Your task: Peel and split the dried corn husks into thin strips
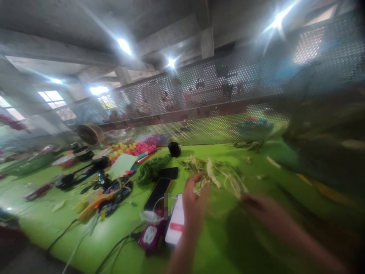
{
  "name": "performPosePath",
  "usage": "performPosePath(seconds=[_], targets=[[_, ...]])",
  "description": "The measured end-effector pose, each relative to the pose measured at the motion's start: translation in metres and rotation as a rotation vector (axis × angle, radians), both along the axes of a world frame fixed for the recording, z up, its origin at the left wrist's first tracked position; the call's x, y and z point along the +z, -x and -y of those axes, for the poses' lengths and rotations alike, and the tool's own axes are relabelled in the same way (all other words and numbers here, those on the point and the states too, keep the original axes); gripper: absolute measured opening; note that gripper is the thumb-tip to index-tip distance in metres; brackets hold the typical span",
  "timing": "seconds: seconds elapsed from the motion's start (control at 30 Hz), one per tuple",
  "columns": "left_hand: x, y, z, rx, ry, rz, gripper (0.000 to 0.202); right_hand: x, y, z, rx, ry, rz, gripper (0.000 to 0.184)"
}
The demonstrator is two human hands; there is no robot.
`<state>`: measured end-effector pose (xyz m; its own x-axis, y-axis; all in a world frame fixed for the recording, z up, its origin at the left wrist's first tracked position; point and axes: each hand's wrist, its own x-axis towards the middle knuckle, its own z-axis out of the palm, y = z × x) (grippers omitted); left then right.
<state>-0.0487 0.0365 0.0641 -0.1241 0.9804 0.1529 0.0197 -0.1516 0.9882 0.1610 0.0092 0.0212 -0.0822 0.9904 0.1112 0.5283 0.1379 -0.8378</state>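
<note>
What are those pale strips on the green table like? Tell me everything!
The strips are thin, pale cream to yellowish, and look like dry leaf, though blur makes that unsure. They lie in a loose heap on the table, with one wider piece near the middle. The left grip is at the heap's near edge; some trail toward the right grip, but I can't tell if it pinches them.

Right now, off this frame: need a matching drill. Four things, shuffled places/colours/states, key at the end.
Things
1. pale strips
2. lit phone
3. socket block
4. paper sheet

Descriptions
A. purple, with a white face
B. beside the yellow and pink pieces
C. by the fingertips of the left hand and right hand
D. bright screen with a red patch

Pairs: 1-C, 2-D, 3-A, 4-B
</note>
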Motion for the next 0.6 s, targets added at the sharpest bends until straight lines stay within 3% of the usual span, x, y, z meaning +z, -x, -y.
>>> performPosePath(seconds=[0.07,0.17,0.27,0.43,0.6], targets=[[-0.003,-0.001,0.001,-0.034,-0.032,-0.147,0.03,0.0,-0.001,-0.001,0.011,0.008,0.002,0.02],[-0.015,-0.011,0.005,-0.345,0.037,-0.322,0.026,0.002,-0.001,-0.001,0.04,0.002,-0.019,0.019],[-0.026,-0.023,0.009,-0.583,0.083,-0.291,0.027,0.005,0.001,-0.001,0.085,-0.038,-0.053,0.02],[-0.036,-0.028,0.008,-0.578,0.126,-0.22,0.027,0.011,-0.002,0.0,0.096,-0.038,-0.111,0.023],[-0.035,-0.026,0.009,-0.555,0.17,-0.25,0.026,0.013,-0.013,-0.003,0.048,0.033,0.011,0.02]])
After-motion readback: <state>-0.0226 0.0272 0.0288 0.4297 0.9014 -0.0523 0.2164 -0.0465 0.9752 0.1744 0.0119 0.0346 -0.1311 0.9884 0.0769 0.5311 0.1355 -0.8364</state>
